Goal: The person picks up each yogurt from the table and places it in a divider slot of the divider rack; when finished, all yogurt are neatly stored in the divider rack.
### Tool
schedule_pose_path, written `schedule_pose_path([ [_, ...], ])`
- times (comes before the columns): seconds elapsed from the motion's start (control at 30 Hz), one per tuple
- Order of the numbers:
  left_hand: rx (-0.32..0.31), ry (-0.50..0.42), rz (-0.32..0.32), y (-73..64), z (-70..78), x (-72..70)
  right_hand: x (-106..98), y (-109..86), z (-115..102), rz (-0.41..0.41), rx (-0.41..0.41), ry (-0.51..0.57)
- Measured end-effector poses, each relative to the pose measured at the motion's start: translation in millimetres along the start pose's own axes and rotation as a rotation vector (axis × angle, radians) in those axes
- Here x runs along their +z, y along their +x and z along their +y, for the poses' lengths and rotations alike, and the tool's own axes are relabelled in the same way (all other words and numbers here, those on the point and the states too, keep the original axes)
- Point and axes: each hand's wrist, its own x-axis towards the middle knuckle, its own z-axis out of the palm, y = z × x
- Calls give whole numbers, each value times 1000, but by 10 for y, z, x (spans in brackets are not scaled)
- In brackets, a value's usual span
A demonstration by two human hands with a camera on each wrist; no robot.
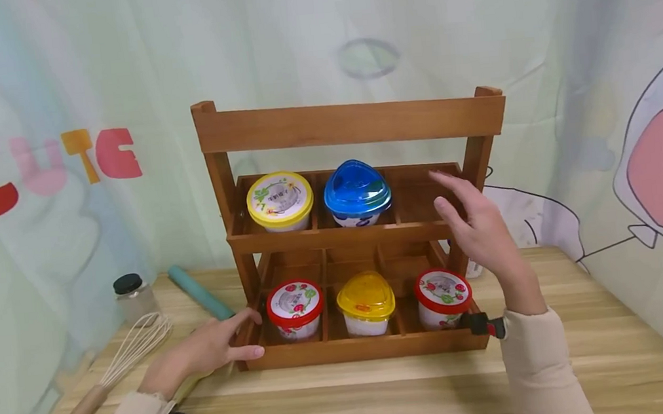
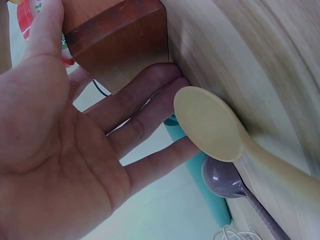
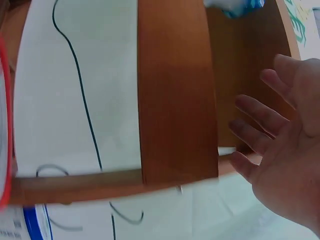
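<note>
A two-tier wooden rack [image 1: 348, 124] stands ahead, divided into compartments. My left hand [image 1: 213, 346] is at its lower left corner, fingers extended along the side and thumb by the front edge. In the left wrist view its palm shows bare. My right hand [image 1: 482, 233] is raised at the upper tier's right compartment, fingers spread and holding nothing. That tier holds a yellow-rimmed tub [image 1: 280, 200] and a blue-lidded cup [image 1: 356, 190]. Below sit a red-lidded tub [image 1: 295, 305], a yellow-lidded cup [image 1: 366, 299] and another red-lidded tub [image 1: 443, 294].
Left of the rack lie a whisk [image 1: 133, 346], a teal cylinder [image 1: 199, 292] and a black-capped jar [image 1: 133, 296]. A cream spoon [image 2: 207, 122] and a grey ladle [image 2: 222, 177] lie close to the left fingers. A printed curtain [image 1: 293, 39] hangs behind.
</note>
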Motion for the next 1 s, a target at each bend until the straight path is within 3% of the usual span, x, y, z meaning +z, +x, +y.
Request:
schedule_pose_path([
  [0.13, -1, -26, -8, -21, 1, 11, -180, -83, 125, 13, 37, -3],
  [0.27, 29, -29, 5, -27, -13, -4, -333, -127, 230, 81, 69, -17],
  [0.47, 41, -20, 1, -12, -18, -11, -511, -225, 399, 147, 211, -55],
  [0.6, 27, -12, -9, -6, -10, -15, -546, -269, 510, 130, 273, -62],
  [1.0, 28, -9, -12, 4, -10, -9, -469, -344, 853, 20, 349, -72],
])
